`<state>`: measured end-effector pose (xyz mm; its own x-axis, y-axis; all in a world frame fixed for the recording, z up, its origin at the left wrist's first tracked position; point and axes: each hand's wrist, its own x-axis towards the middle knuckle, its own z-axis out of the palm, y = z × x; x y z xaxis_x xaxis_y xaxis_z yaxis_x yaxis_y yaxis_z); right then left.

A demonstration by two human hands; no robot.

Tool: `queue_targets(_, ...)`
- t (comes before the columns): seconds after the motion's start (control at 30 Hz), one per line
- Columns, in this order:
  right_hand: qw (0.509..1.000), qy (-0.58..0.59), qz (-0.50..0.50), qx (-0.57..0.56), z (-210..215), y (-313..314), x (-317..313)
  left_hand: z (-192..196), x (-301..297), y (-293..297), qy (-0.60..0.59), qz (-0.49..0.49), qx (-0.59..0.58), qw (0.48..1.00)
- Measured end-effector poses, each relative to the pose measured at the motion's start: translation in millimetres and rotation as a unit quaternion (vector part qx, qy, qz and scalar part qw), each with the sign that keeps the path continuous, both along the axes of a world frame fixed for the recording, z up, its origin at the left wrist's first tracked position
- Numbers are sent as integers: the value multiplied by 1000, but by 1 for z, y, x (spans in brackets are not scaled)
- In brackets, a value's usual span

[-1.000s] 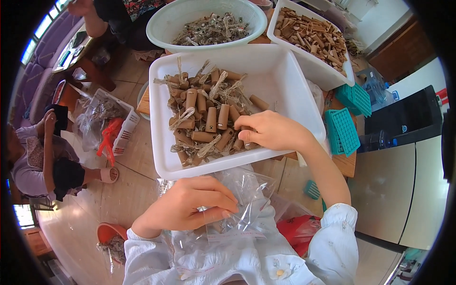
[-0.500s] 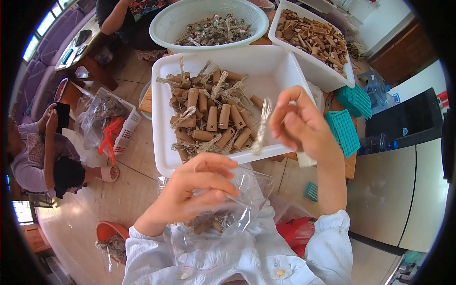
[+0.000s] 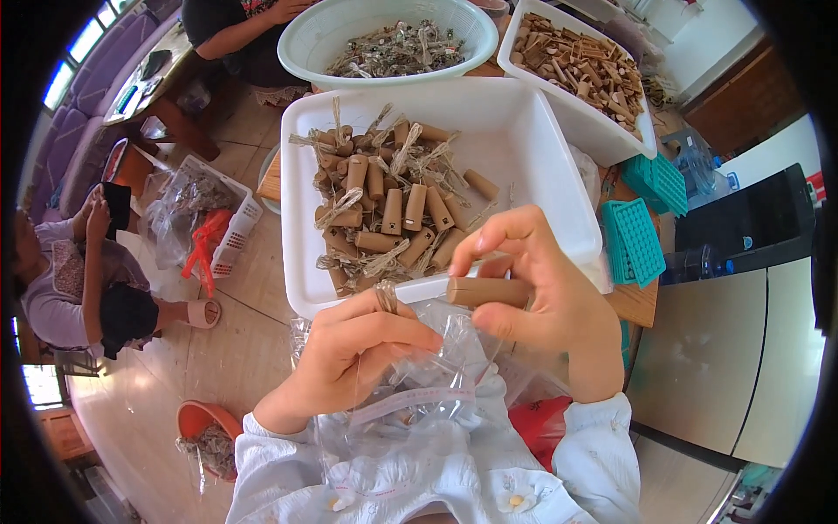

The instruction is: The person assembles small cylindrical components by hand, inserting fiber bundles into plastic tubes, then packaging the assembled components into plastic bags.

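My right hand (image 3: 559, 306), with thumb and fingers curled, is closed on a short brown cylinder (image 3: 489, 293) lying sideways above the front rim of a white tub (image 3: 567, 201). At the lower left, my left hand (image 3: 358, 354) grips a clear plastic bag (image 3: 419, 419) over my lap. Dim brown and grey pieces show through the bag, too blurred to name. A tuft of pale twine (image 3: 386, 297) rises behind the left fingers; whether they hold it is hidden. Inside the tub, many brown cylinders (image 3: 392, 210) lie heaped, several with twine tufts.
Behind the tub stand a pale green basin (image 3: 297, 54) of small mixed pieces and a white bin (image 3: 624, 140) of brown pieces. Teal perforated trays (image 3: 633, 244) are stacked at right. A seated person (image 3: 78, 279) and a white basket (image 3: 236, 231) are at left.
My right hand has come down and nearer my left, now showing the brown cylinder. The twine tuft seen beside the right hand is gone from there; one now shows behind my left fingers.
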<state>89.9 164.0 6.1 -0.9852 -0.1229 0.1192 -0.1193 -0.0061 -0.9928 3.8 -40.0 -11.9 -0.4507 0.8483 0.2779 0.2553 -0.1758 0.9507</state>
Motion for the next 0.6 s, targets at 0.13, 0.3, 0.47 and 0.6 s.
queue_targets(0.13,995,-17,-83,52,2,0,2,2,3,0,69,54,-40,995)
queue_targets(0.3,990,64,-123,-1,1,-1,6,0,3,0,114,79,-97,986)
queue_targets(0.47,982,72,-171,29,-2,-5,4,2,6,0,285,50,-68,955)
queue_targets(0.6,971,68,-179,144,5,-13,5,1,7,1,397,41,-88,913)
